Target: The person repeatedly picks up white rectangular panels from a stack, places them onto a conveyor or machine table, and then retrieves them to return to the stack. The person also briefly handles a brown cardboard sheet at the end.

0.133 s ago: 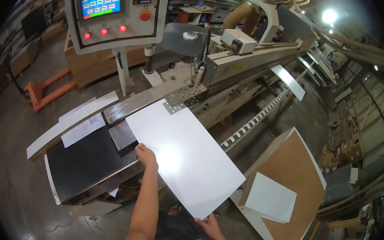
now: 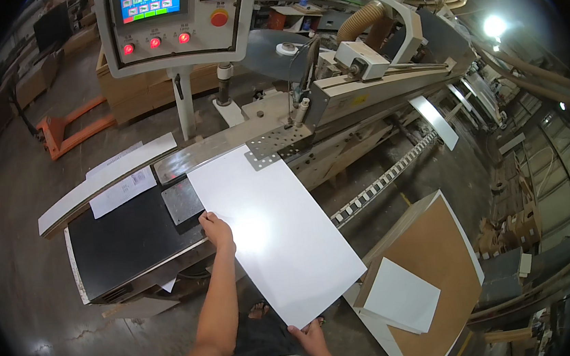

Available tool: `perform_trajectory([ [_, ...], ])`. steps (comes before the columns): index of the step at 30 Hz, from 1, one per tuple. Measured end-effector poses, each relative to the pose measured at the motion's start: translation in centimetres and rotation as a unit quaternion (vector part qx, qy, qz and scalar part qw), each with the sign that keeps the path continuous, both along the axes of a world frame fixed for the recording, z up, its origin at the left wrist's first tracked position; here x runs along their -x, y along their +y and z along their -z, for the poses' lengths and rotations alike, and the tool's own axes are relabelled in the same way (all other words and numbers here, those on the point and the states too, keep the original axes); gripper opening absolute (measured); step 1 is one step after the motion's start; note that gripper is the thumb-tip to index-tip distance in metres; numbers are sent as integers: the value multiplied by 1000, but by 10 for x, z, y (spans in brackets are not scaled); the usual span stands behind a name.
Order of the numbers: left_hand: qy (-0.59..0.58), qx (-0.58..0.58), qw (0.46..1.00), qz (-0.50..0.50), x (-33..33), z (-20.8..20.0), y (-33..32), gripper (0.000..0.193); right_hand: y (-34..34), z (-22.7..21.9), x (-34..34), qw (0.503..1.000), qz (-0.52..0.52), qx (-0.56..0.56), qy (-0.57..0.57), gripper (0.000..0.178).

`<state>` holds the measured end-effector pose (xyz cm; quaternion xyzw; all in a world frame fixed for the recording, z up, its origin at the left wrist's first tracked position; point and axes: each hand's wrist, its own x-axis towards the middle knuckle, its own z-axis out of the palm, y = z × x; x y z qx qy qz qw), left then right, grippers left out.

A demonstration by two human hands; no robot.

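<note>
A large white panel (image 2: 284, 240) lies slanted across the feed end of a long machine (image 2: 372, 87), its far edge along the metal guide and its far right corner under a perforated metal plate (image 2: 275, 146). My left hand (image 2: 217, 230) is closed on the panel's left edge, beside a small steel plate (image 2: 183, 201). At the panel's near corner, my right hand (image 2: 310, 339) grips the edge, its fingers partly hidden beneath. The near part of the panel hangs out past the machine toward me.
A control box (image 2: 174, 24) with a lit screen stands above the machine. White strips (image 2: 111, 184) and paper sheets lie on the black table (image 2: 123, 238) at left. To the right, smaller white panels (image 2: 403, 297) rest on a brown-topped stack (image 2: 437, 259). An orange pallet jack (image 2: 61, 134) stands far left.
The view has shifted very slightly. Both hands keep their hold on the white panel, which shows no clear movement along the machine.
</note>
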<state>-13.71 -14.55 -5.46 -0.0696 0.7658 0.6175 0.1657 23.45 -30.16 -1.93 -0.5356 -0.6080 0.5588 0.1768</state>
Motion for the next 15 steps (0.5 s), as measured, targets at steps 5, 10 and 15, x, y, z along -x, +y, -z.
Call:
perform_trajectory([
  [5, -34, -27, 999, 0, -6, -4, 13, 28, 7, 31, -16, 1000, 10, 3, -29, 61],
  [10, -43, -38, 998, -11, -23, -10, 52, 28, 50, -12, -10, 998, 47, -21, -27, 49],
  [15, -50, -34, 998, 3, -45, -6, 114, 30, 112, -57, -12, 986, 115, 92, 77, 43],
])
